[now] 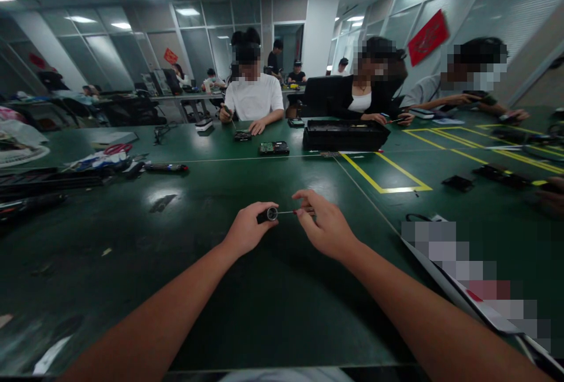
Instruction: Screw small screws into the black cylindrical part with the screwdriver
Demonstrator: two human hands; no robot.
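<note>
My left hand (250, 228) grips a small black cylinder (263, 215) between thumb and fingers. Its round, ring-like end (272, 214) faces me. Opposite it, my right hand (326, 226) pinches a slim tool that looks like a screwdriver, with a bit of red by the fingertips. The tool's thin metal shaft (286, 212) points left at the cylinder's end; whether the tip touches it, I cannot tell. Most of the tool's handle is hidden by my right fingers. Both hands are held above the green table (273, 300).
A black marker-like pen (166, 168) and a pile of tools (101, 158) lie at left. Ahead are a circuit-board drive (274, 147) and a long black tray (346, 135). Yellow tape (388, 188) marks the right side, near a white-edged board (462, 294). Several people sit across the table.
</note>
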